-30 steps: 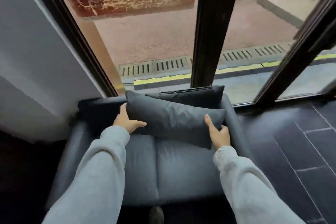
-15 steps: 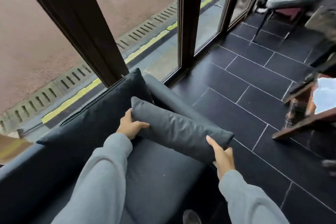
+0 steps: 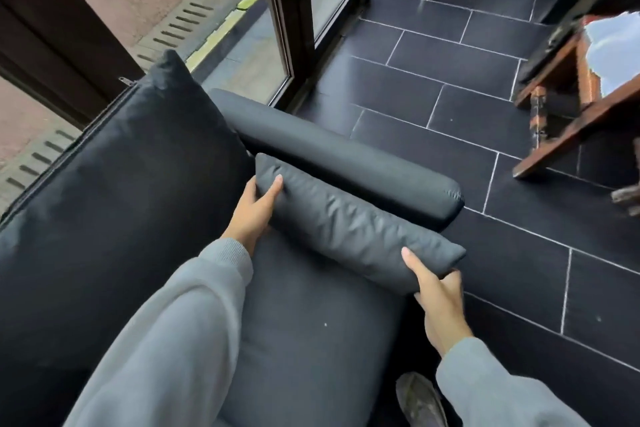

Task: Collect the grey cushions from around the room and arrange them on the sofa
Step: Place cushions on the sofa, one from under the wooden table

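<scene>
A long grey cushion lies along the right side of the dark grey sofa seat, pressed against the rounded armrest. My left hand grips its far end, thumb on top. My right hand holds its near end from below, at the sofa's front corner. A large dark back cushion with a zip along its top stands against the sofa's back on the left.
Tall dark-framed glass doors stand behind the sofa. Dark tiled floor spreads to the right. A wooden table frame with a glass top stands at the right edge. My shoe shows by the sofa's front.
The cushion has gone from across the sofa's back to the right side, down against the armrest. My view has swung right, with both hands still on the cushion's ends.
</scene>
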Tool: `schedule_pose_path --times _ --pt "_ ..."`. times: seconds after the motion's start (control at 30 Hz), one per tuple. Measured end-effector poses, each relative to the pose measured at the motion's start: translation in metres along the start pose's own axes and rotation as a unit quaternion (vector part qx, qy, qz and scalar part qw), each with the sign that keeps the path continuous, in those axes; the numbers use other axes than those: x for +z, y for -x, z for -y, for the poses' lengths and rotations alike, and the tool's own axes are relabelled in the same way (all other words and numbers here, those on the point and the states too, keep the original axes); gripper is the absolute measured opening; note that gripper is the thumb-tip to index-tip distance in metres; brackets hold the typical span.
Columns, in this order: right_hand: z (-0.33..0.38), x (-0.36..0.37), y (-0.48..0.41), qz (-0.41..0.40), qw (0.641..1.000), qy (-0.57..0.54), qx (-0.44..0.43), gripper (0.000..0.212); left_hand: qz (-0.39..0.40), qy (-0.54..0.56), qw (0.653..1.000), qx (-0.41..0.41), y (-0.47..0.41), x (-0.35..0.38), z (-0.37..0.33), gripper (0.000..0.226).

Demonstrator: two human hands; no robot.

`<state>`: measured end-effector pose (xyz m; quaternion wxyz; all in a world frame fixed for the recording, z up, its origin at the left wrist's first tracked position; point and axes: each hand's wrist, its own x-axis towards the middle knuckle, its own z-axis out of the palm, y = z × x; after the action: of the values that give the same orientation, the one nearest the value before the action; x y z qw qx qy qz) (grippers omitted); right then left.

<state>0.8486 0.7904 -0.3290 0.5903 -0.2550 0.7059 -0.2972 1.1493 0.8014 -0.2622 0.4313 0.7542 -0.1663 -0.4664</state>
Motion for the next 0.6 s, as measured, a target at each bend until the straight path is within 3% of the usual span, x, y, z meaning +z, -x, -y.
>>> schedule_pose_path --times 0.13,0.37,0.6 --pt "-0.008 0.018 -0.012 -0.026 0.998 0.035 -0.040 0.071 -0.013 0.024 0.999 0.018 -0.027 0.003 0.007 0.056" --pt "-0.005 0.044 -0.043 -0.067 0.994 0.059 -0.066 0.057 -0.046 -0.031 0.997 0.054 -0.073 -0.001 0.031 0.057" --pt "-0.005 0.056 -0.066 -0.052 0.997 0.023 -0.048 0.097 -0.046 -0.135 0.988 0.065 -0.105 0.003 0.041 0.059"
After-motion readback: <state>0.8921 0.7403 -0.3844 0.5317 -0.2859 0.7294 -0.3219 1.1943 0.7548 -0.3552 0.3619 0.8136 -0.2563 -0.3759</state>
